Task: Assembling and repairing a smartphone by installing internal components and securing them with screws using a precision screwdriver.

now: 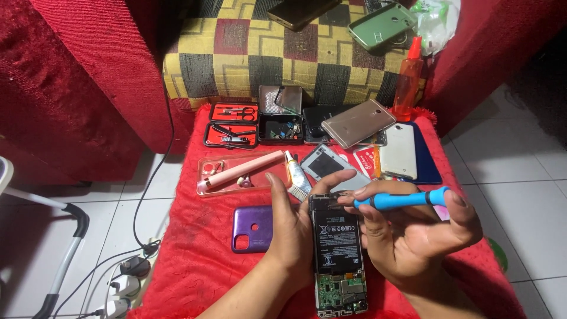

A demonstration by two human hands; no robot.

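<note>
An opened phone (338,254) with its back removed lies lengthwise on the red cloth, battery and circuit board exposed. My left hand (292,227) cups its left side, with the fingers wrapped over its far end. My right hand (413,233) holds a blue screwdriver (401,199) crosswise, its tip at the phone's far end. A purple phone case (253,229) lies just left of my left hand.
On the red-covered table (195,260) lie a clear tray with a pink tool (239,169), a glue tube (295,174), an open tool kit (232,125), a parts box (280,129), several phones and covers (357,123), an orange spray bottle (409,80). A power strip and cables (121,277) sit on the tiled floor at left.
</note>
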